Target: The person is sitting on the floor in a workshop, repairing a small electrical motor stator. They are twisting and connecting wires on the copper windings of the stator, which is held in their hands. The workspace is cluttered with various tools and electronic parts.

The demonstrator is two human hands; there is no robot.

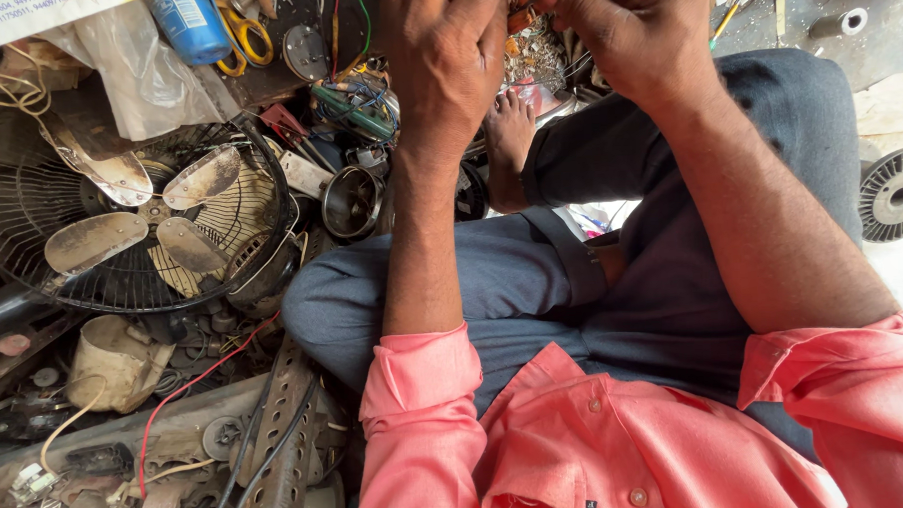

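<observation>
Workshop floor, cluttered: dusty fan [135, 220] with its grille open, metal cup [351, 200], loose wires, scissors [247, 36]. Seated person's left hand [445, 59] and right hand [619, 28] meet at top edge, fingers pinched on a small coppery part [519, 11], raised close for fine work; the grip itself is mostly cropped.

Beside the fan [130, 225], whose metal blades look dull and scratched inside a dark wire cage, a small steel cup [351, 201] shines glossy. Left of the fan's top hangs a clear, crinkled plastic bag [140, 75]; below it lies a rusty perforated metal strip [283, 440]. The shirt [578, 430] is smooth matt cloth.
</observation>
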